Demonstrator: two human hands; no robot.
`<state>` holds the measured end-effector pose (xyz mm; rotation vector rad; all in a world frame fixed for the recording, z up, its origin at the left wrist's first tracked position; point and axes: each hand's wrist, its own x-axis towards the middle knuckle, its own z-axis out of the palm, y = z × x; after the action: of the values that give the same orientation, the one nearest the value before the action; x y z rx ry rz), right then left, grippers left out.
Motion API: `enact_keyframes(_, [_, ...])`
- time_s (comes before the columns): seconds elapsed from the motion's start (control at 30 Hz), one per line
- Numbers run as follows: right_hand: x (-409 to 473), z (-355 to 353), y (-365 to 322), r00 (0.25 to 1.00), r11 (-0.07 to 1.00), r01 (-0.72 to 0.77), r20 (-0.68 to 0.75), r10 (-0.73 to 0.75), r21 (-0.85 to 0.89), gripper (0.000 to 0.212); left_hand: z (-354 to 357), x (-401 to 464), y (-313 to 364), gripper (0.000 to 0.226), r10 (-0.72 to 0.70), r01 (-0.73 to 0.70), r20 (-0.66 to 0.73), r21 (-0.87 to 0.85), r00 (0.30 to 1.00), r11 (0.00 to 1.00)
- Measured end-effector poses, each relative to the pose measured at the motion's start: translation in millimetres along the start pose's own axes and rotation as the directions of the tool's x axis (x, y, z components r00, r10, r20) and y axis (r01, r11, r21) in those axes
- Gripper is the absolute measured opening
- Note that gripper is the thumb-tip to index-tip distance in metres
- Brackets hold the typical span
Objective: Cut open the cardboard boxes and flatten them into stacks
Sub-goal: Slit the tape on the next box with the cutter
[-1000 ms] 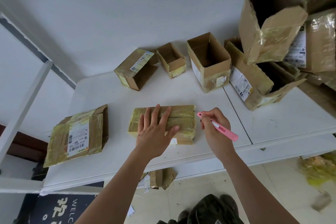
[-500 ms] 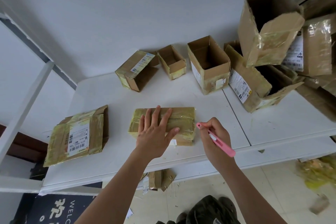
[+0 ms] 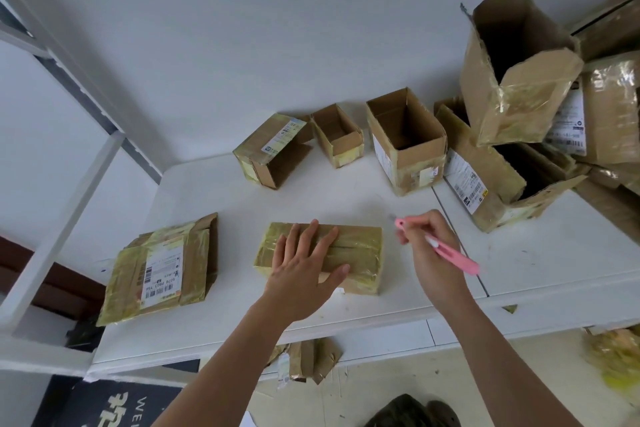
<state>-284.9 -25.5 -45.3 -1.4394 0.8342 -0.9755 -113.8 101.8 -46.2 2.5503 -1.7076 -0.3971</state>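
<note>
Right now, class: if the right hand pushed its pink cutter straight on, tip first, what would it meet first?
Probably bare white table; the right hand points the pink cutter up-left, past the taped box. Depth unclear.

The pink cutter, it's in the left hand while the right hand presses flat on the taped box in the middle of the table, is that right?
The hands are swapped. In the head view the right hand grips the pink cutter, and the left hand presses flat on the taped box in the middle of the table.
</note>
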Motion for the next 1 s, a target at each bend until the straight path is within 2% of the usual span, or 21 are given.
enact_keyframes(0.07, [9,13,6,0.999,0.999,-0.031,0.032,0.032,-0.031,0.009,-5,-6,-6,0.070,0.052,-0.051,0.023,-0.058,0.998,0.997])
enact_keyframes(0.13, [4,26,12,0.997,0.996,-0.008,0.074,0.015,-0.086,0.009,-12,-8,-19,0.068,0.039,-0.039,-0.009,-0.068,0.999,0.997])
enact_keyframes(0.17, [-4,32,14,0.997,0.990,0.044,0.070,-0.035,-0.131,0.009,-16,-8,-26,0.067,-0.022,0.020,-0.046,-0.054,0.999,0.998])
enact_keyframes(0.23, [-26,40,19,0.991,0.978,0.129,0.066,-0.120,-0.162,0.008,-24,-6,-34,0.059,-0.248,0.242,-0.071,-0.078,0.966,0.967])
enact_keyframes(0.3, [-46,46,23,0.985,0.983,0.137,0.118,-0.123,-0.123,0.005,-30,-7,-32,0.052,-0.438,0.428,-0.027,-0.173,0.898,0.887])
enact_keyframes(0.33, [-53,48,25,0.984,0.985,0.132,0.137,-0.117,-0.107,0.004,-32,-7,-29,0.052,-0.489,0.477,0.001,-0.225,0.872,0.850])
enact_keyframes(0.4, [-57,48,30,0.987,0.989,0.118,0.119,-0.107,-0.085,0.002,-29,-6,-22,0.066,-0.529,0.518,0.037,-0.275,0.848,0.810])
enact_keyframes(0.5, [-50,42,29,0.993,0.995,0.093,0.078,-0.090,-0.033,0.003,-21,-1,-9,0.101,-0.565,0.553,0.030,-0.258,0.825,0.793])
enact_keyframes(0.57, [-44,33,27,0.996,0.997,0.075,0.047,-0.074,-0.020,0.004,-21,6,-5,0.107,-0.516,0.502,0.071,-0.373,0.854,0.780])
enact_keyframes(0.6, [-40,28,26,0.997,0.997,0.070,0.020,-0.070,-0.014,0.005,-23,8,-5,0.106,-0.424,0.434,0.122,-0.410,0.898,0.802])
enact_keyframes(0.67, [-30,16,24,0.997,0.998,0.061,-0.042,-0.060,0.022,0.007,-29,12,-8,0.104,-0.146,0.218,0.242,-0.306,0.959,0.927])
enact_keyframes(0.73, [-21,10,25,0.997,0.997,0.035,-0.072,-0.030,0.070,0.006,-33,11,-10,0.098,0.017,0.038,0.292,-0.180,0.956,0.983])
enact_keyframes(0.8, [-17,10,26,0.998,0.991,-0.018,-0.059,0.026,0.130,0.006,-30,12,-9,0.086,0.026,0.029,0.266,-0.200,0.964,0.979])
enact_keyframes(0.9, [-14,14,28,0.996,0.974,-0.075,-0.030,0.083,0.212,0.007,-17,9,-7,0.067,-0.031,0.046,0.059,-0.282,0.998,0.958])
enact_keyframes(1.0, [-9,10,28,0.995,0.966,-0.103,0.008,0.104,0.239,0.006,-3,5,-6,0.077,-0.053,0.031,-0.109,-0.196,0.993,0.980])
